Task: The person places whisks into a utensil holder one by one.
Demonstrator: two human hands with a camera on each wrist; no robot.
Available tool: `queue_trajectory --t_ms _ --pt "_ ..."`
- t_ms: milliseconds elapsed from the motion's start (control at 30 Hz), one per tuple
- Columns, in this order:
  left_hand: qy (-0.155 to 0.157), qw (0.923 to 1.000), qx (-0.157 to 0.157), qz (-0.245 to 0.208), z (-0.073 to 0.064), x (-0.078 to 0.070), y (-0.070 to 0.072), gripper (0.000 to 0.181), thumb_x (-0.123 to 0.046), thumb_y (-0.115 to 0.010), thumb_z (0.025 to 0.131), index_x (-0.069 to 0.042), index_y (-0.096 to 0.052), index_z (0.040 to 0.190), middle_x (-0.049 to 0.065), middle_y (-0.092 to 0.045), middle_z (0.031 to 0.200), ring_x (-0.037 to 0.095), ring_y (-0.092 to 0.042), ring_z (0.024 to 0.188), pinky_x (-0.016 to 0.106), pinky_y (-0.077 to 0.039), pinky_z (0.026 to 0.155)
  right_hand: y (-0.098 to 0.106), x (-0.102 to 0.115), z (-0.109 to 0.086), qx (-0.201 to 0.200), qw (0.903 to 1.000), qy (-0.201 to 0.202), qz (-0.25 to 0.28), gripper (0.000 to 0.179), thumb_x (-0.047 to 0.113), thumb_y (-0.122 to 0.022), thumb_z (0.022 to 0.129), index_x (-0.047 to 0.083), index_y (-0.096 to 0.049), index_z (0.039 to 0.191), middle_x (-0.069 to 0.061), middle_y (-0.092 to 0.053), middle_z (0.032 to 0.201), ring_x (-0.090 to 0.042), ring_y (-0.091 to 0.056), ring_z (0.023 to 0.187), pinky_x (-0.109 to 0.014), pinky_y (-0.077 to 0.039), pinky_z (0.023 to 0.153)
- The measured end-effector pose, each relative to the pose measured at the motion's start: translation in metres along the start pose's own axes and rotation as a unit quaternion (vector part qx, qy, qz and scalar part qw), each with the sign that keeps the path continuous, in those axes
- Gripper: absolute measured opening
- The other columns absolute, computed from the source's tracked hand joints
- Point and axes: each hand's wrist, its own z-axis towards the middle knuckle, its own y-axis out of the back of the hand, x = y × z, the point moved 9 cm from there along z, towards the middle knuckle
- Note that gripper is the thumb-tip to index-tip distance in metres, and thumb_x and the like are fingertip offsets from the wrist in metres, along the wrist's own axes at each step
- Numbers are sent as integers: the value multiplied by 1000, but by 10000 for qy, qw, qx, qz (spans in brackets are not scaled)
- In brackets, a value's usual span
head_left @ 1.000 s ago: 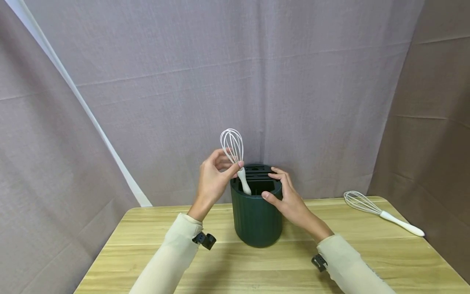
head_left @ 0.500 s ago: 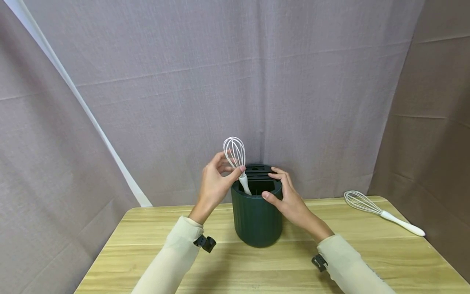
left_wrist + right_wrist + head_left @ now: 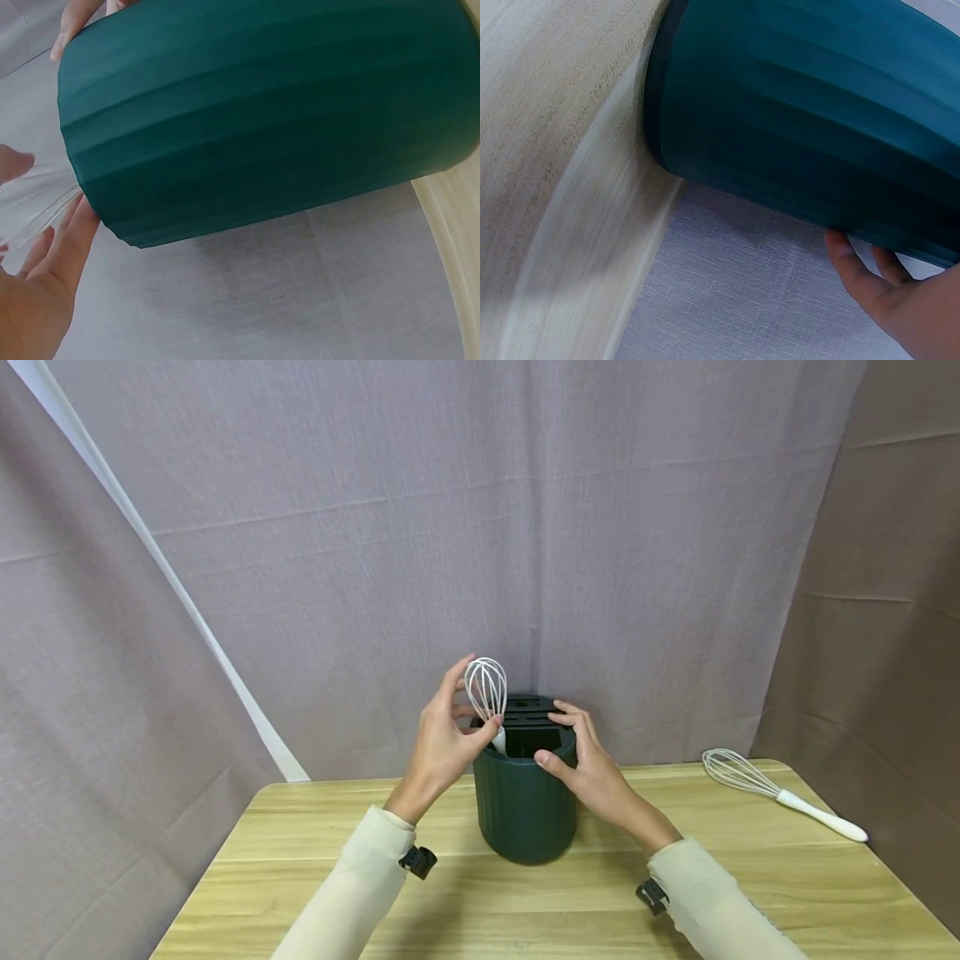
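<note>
A small white whisk (image 3: 486, 687) stands wires up, its handle lowered into the dark green utensil holder (image 3: 527, 810). My left hand (image 3: 444, 739) pinches it low on the wires, thumb in front and fingers behind. Most of the handle is hidden inside the holder. At the holder's right side my right hand (image 3: 592, 777) grips the rim, thumb at the front edge and fingers toward the back. Seen from the left wrist, the holder's ribbed wall (image 3: 262, 120) fills much of the view, with the whisk's wires (image 3: 46, 210) blurred beside the left fingers.
Another, larger whisk (image 3: 780, 795) with a white handle lies on the wooden table (image 3: 300, 860) at the right. Slots cross the rear part of the holder's top (image 3: 525, 703). Grey curtains (image 3: 375, 527) hang close behind the table and along its right side.
My left hand has moved down and slightly right with the small whisk, whose handle has sunk deeper into the holder. Its fingers now extend farther up beside the wires. The right hand stays on the rim.
</note>
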Motion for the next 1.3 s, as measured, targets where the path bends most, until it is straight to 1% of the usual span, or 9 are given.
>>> queue_trajectory --t_ms 133,300,367,500,633,767,867,1100,1300 --pt "-32 10000 81 -10 -1 0 -2 73 -10 -84 91 -16 -48 154 17 -60 137 24 -76 98 36 -64 77 1 1 0 -17 10000 8 -21 66 39 -66 103 10 -37 154 -7 -23 171 -42 -27 155 -74 -28 116" --pt "6 10000 24 -42 -6 4 -2 64 -19 -86 92 -13 -55 148 16 -65 133 23 -75 104 32 -63 82 0 2 -1 -39 10000 34 -48 66 39 -67 103 9 -38 154 -8 -24 170 -41 -28 154 -73 -29 116" --pt "-4 10000 -9 -99 -8 4 -2 63 -20 -86 91 -12 -57 145 16 -68 131 26 -75 107 32 -62 86 0 2 -1 -34 10000 27 -43 66 39 -67 103 9 -38 154 -7 -24 170 -41 -28 155 -73 -29 116" --pt "-128 9997 1 -198 -10 5 -4 59 -19 -88 89 -11 -60 141 15 -70 131 33 -74 113 41 -60 95 0 1 -1 -12 10000 -22 -27 66 40 -67 103 10 -37 155 -6 -23 171 -41 -26 155 -74 -28 116" --pt "-269 9996 34 101 -15 6 -6 59 -18 -90 86 -12 -62 137 14 -74 126 30 -74 113 47 -56 102 0 2 -1 1 10000 -28 -25 67 40 -67 103 10 -37 155 -6 -23 171 -41 -26 156 -74 -28 116" --pt "-359 9974 116 609 -18 7 -9 59 -22 -92 84 -14 -65 135 11 -78 117 20 -74 112 46 -53 105 -1 2 -2 -5 10000 -13 11 67 40 -67 103 10 -37 154 -7 -23 170 -41 -26 156 -73 -28 117" --pt "-404 9956 233 814 -19 7 -11 58 -25 -92 83 -16 -66 134 9 -78 119 16 -72 114 44 -53 105 0 3 -2 -18 10000 -18 24 67 40 -67 102 10 -38 154 -7 -23 171 -41 -26 156 -73 -27 117" --pt "-378 9955 226 838 -22 8 -10 43 -29 -86 91 -18 -69 129 1 -77 121 10 -71 114 40 -53 106 0 3 0 -35 10000 25 -12 66 39 -68 102 11 -38 153 -7 -24 170 -40 -26 156 -72 -28 117" --pt "-305 9957 234 848 -23 10 -10 43 -31 -85 92 -18 -69 130 0 -77 121 9 -70 116 39 -52 107 -1 2 0 -26 10000 7 -16 66 39 -68 102 10 -38 154 -7 -25 170 -40 -27 155 -72 -28 117"
